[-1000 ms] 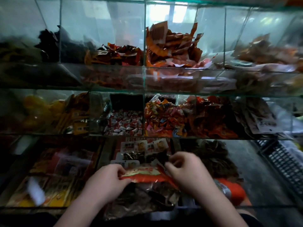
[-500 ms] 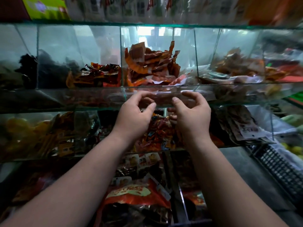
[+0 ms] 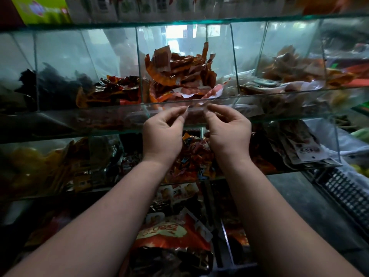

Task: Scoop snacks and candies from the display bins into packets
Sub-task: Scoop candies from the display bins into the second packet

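- Two hands are up in the head view, before the upper glass bin [image 3: 223, 99]: left hand [image 3: 162, 134] and right hand [image 3: 229, 132] each press thumb to forefinger, pinching what looks like a thin clear packet [image 3: 196, 112] stretched between them; the film is hard to make out
- Orange-brown sachets [image 3: 179, 70] are heaped in that bin, just above the fingertips; wrapped candies [image 3: 191, 156] fill the tier below
- Step in hand, I judge: opening the packet's mouth, nothing scooped yet
- Next move calls for parting the film, then freeing one hand to reach over the glass rim
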Demonstrator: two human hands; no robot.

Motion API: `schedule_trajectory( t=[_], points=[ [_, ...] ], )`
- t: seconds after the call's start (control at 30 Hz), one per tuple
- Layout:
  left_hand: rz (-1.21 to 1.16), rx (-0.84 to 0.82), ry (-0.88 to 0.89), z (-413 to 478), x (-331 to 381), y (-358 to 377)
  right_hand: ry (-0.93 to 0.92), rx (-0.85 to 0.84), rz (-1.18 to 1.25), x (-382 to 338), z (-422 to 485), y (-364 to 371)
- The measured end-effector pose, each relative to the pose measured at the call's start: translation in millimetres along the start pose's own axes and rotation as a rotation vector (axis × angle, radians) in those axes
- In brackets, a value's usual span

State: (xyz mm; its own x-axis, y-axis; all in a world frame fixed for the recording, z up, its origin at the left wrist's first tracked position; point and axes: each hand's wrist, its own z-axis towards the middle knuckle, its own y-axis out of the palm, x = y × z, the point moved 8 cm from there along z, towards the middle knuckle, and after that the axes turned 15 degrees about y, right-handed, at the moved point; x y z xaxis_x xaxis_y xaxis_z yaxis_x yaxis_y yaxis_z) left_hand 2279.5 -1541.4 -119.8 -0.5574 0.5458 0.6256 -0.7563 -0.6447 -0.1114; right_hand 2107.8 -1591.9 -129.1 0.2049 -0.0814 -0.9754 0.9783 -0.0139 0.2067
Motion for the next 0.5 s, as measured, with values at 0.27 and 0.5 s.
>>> schedule_trajectory(
  t=[0.27,0.5],
  points=[
    [0.060,0.064,-0.023,1.6,-3.1,3.8,0.096,0.059,0.155,9.5,-1.0,8.0],
    [0.055,0.011,-0.063,-1.1,-2.0,4.7,0.336,-0.239,0.371,0.3,-9.5,18.7]
  ],
)
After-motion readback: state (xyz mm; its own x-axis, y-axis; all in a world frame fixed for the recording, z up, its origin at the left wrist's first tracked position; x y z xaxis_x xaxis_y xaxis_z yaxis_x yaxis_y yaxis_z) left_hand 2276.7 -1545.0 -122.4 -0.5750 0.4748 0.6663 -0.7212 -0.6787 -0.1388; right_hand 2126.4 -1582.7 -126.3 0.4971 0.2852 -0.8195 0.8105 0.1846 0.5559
